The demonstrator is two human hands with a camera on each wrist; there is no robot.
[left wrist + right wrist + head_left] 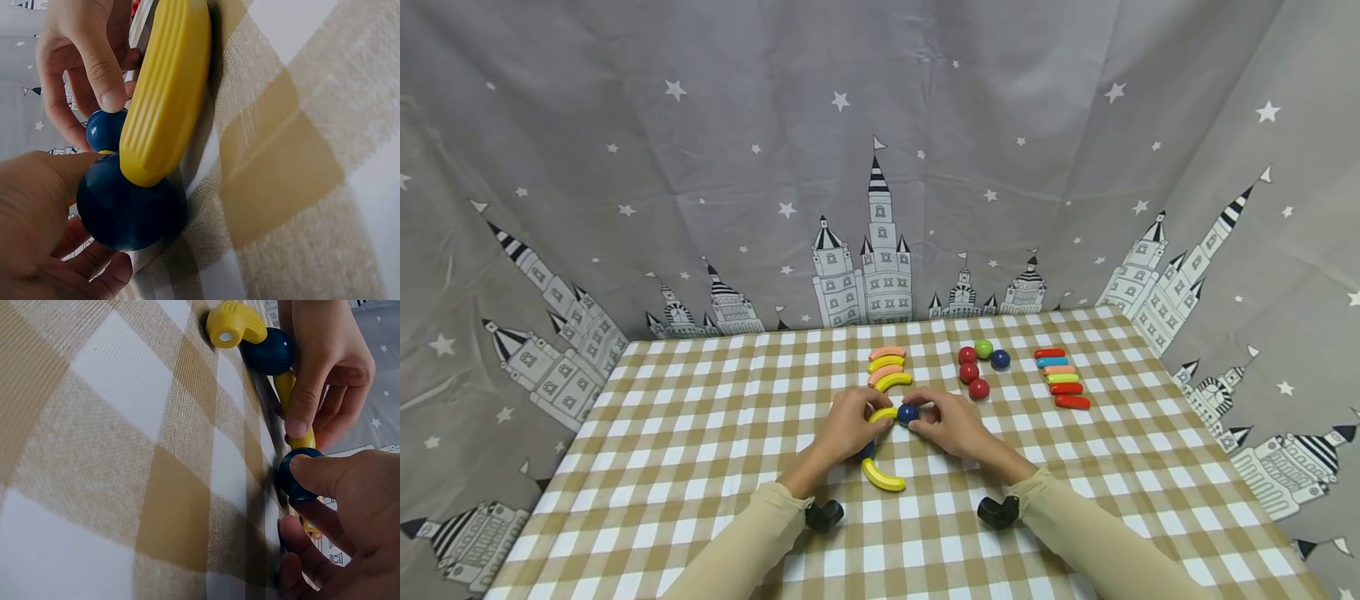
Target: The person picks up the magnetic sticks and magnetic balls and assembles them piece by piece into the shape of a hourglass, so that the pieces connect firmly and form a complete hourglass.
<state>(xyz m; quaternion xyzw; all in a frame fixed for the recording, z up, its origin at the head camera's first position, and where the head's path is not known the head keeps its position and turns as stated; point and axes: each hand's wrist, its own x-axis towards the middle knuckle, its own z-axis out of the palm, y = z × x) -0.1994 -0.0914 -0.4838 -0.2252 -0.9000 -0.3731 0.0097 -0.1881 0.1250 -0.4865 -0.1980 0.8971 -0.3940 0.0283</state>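
My left hand (847, 423) pinches the upper curved yellow toy piece (882, 414) between thumb and fingers. At its right end, my right hand (951, 423) grips a glossy blue ball (907, 413) between thumb and fingertips. The right wrist view shows this ball (303, 467) right at the tip of the yellow piece (284, 387). A second blue ball (131, 203) sits beneath the left hand, mostly hidden in the head view. From that ball a lower curved yellow piece (883, 477) reaches out, its free end showing a silver dot in the right wrist view.
Behind the hands lies a stack of pink and yellow curved pieces (887, 367). Red, green and blue balls (969, 372) form a cluster to the right. Farther right is a column of short coloured rods (1063, 378). A checked cloth (700, 433) covers the table; a grey curtain (737, 83) stands behind.
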